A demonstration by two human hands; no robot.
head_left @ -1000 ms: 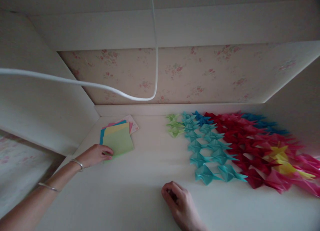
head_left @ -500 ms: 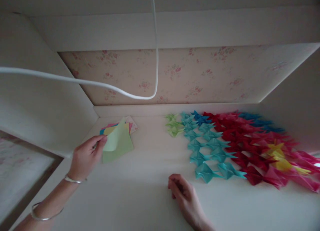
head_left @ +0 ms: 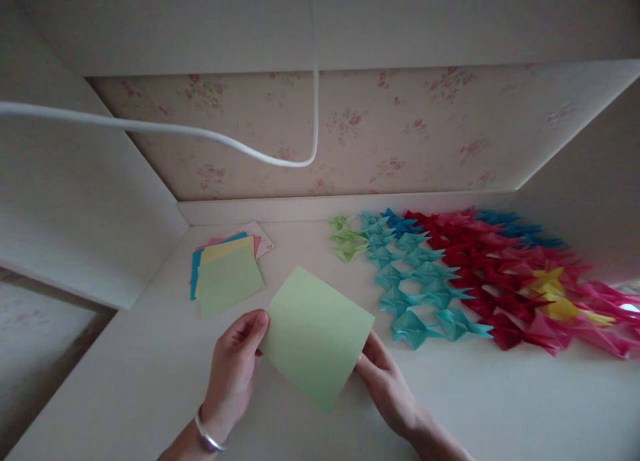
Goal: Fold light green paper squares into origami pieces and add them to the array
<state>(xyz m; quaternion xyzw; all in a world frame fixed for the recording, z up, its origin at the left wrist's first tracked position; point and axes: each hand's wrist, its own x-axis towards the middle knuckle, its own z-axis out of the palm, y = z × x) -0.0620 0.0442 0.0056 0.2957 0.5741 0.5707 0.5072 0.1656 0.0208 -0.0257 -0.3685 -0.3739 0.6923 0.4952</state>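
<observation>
A square sheet of light green paper (head_left: 317, 338) is held up above the white table, turned so its corners point up, down and sideways. My left hand (head_left: 240, 354) pinches its left corner between thumb and fingers. At the right corner, my right hand (head_left: 385, 381) grips the edge, its fingers partly behind the sheet. To the upper left lies a fanned stack of coloured paper, with a green sheet (head_left: 230, 281) on top and a yellow sheet (head_left: 225, 249), blue and pink ones showing beneath.
Rows of folded paper figures cover the right side: light green (head_left: 349, 249), turquoise (head_left: 411, 329), red (head_left: 507, 331), pink and yellow (head_left: 553, 294). A white cable (head_left: 220, 136) hangs across the view above the table (head_left: 125, 381). A floral back panel (head_left: 345, 134) stands behind.
My left hand has lifted the green sheet off the stack and brought it right, to the middle. My right hand has moved slightly and taken hold of its other corner.
</observation>
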